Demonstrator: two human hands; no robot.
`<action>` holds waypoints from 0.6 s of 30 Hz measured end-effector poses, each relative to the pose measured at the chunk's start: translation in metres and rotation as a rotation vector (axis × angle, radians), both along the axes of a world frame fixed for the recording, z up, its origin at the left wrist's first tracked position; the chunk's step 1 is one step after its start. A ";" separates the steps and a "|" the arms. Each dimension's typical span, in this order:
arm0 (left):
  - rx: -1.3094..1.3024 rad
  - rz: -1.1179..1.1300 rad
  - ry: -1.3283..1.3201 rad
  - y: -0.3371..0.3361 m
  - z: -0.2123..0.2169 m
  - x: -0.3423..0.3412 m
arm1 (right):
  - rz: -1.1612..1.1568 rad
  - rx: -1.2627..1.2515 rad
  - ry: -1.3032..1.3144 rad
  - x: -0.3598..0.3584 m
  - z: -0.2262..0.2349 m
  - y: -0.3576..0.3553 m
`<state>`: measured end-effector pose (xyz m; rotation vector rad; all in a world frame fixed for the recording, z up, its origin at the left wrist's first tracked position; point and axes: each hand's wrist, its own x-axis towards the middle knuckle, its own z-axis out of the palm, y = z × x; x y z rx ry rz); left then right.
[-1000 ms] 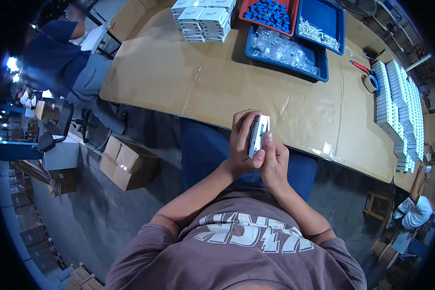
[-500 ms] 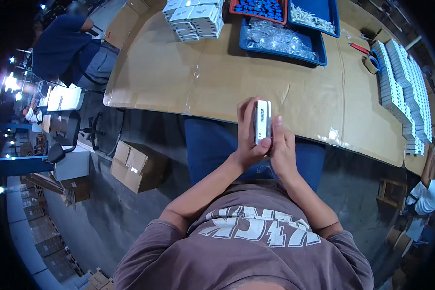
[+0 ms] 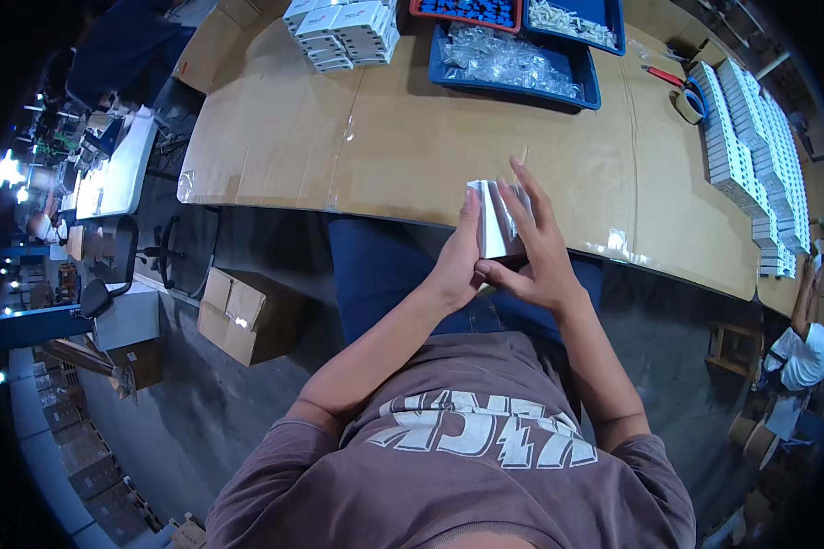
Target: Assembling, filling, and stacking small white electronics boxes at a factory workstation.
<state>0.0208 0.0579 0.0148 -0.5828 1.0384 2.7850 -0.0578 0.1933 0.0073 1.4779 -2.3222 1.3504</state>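
A small white box point(image 3: 494, 224) is between my hands, just beyond my lap at the table's near edge. On its left side my left hand point(image 3: 455, 263) grips it, the thumb or a finger running up along that face. My right hand point(image 3: 547, 259) presses the other side, its fingers stretched along the box and its thumb across the lower end. Part of the box is hidden behind the right fingers, and its sides look shiny.
The cardboard-covered table point(image 3: 412, 156) bears stacked white boxes point(image 3: 343, 32), a blue tray of clear plastic pieces point(image 3: 590, 87), a red tray of blue parts point(image 3: 467, 14), tape point(image 3: 689, 105) and rows of white boxes point(image 3: 742, 156). A carton point(image 3: 247, 316) stands on the floor; people are at both sides.
The white box has turned in my hands, so its printed narrow face no longer shows. My right fingers have spread and risen along its side. The whole view has shifted slightly.
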 end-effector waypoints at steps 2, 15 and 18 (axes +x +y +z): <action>0.121 0.033 0.126 0.007 -0.007 -0.001 | 0.026 -0.011 0.077 -0.011 -0.013 -0.003; 0.130 0.074 0.073 0.005 -0.027 0.005 | 0.046 -0.238 0.098 -0.009 -0.036 -0.017; 0.159 0.072 0.071 0.003 -0.029 0.003 | 0.043 -0.257 0.046 -0.008 -0.038 -0.019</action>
